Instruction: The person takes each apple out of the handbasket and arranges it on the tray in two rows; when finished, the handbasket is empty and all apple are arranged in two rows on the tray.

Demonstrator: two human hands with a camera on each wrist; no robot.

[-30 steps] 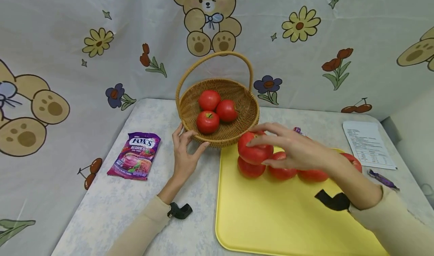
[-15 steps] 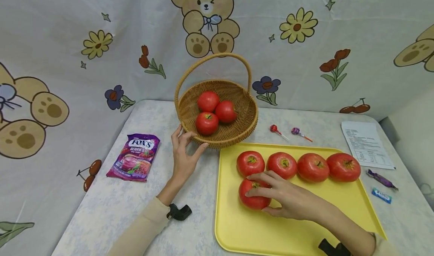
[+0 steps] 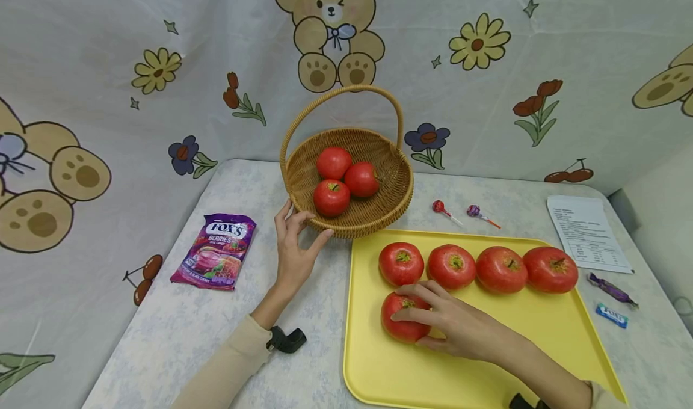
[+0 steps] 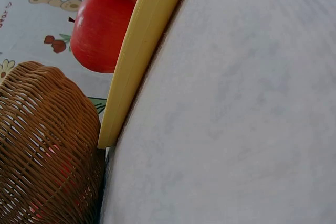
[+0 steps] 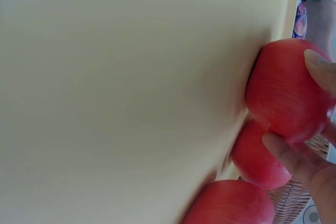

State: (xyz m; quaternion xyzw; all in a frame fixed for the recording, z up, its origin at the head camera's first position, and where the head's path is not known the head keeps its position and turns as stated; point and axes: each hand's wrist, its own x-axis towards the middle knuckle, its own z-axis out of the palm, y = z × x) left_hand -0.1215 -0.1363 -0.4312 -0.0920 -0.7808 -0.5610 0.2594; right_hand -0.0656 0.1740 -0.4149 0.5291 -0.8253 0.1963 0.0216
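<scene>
Clasping a red apple on the yellow tray, my right hand had its fingers clamped round it while my left hand gripped the wicker basket rim. I judged this the setting-down step; the next move called for a gentle release.

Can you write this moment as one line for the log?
left hand: touches basket | right hand: holds front apple on yellow tray | tray: four more apples in a row | basket: three apples
</scene>
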